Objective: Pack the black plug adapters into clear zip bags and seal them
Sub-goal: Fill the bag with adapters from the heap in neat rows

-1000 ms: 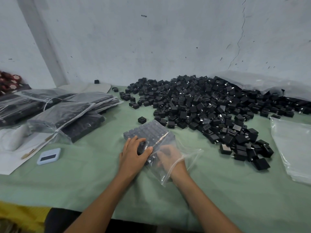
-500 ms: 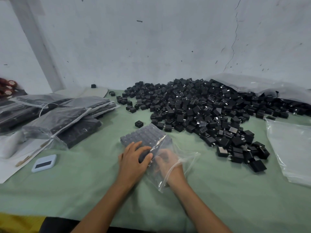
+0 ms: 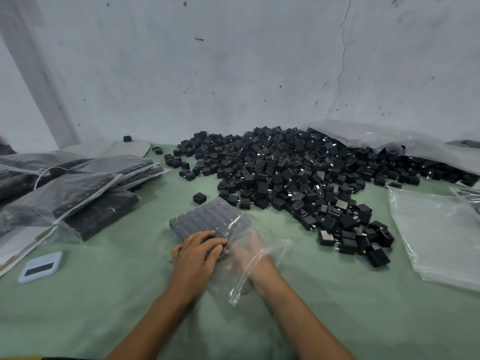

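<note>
Head view: the bag (image 3: 233, 258) lies on the green cloth (image 3: 104, 294), just before the pile (image 3: 298, 178) of loose adapters. Inside it, a flat block of adapters (image 3: 205, 219) is packed in rows. The left hand (image 3: 198, 253) presses flat on the bag with straight fingers. The right hand (image 3: 246, 253) is inside the bag's mouth; its fingers blur behind the plastic, so I cannot tell their state. The film looks thin, soft and slippery, and the block probably heavy. Best to hold it under the block, not by the loose mouth.
</note>
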Demonstrator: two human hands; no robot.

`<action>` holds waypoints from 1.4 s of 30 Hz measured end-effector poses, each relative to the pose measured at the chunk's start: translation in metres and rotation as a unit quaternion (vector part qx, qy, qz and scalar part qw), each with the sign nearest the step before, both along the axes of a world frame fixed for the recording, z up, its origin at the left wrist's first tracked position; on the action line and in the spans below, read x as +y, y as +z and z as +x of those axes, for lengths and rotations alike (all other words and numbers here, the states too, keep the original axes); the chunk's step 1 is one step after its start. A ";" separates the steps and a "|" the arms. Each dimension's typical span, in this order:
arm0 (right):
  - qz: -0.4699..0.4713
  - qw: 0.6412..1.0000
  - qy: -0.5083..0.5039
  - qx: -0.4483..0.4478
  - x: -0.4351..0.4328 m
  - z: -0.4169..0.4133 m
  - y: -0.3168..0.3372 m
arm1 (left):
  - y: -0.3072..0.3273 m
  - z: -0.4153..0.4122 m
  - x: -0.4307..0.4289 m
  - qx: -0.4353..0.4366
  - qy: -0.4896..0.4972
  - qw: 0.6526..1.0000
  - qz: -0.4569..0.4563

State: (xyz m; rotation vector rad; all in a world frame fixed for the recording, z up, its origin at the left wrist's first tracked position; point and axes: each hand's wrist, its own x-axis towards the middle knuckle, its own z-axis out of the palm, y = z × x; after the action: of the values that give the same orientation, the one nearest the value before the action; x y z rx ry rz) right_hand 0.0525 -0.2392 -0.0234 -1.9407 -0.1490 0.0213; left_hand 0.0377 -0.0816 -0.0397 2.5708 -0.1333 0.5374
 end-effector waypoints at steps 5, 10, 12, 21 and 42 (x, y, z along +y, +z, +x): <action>0.007 0.997 0.013 0.082 -0.018 0.003 0.015 | -0.002 0.001 0.001 -0.007 -0.003 1.000 -0.017; 0.180 0.969 -0.045 0.162 -0.016 -0.005 0.021 | -0.002 0.003 0.001 0.001 -0.008 0.999 -0.037; 0.270 0.939 -0.040 0.210 -0.015 -0.010 0.026 | -0.002 0.002 0.001 0.008 -0.006 0.999 -0.045; 0.137 0.977 0.040 0.155 -0.095 -0.050 0.011 | 0.002 -0.001 -0.002 0.014 -0.003 0.998 -0.054; -0.393 0.893 -0.204 -0.081 -0.200 -0.027 0.011 | 0.000 0.001 -0.001 0.001 0.005 0.998 -0.056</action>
State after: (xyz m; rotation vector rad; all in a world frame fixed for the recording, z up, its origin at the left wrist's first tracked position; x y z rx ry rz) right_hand 0.0260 -0.4393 -0.0128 -2.7509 0.1988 -0.4205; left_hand 0.0389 -0.0829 -0.0396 2.4646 -0.0883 0.5300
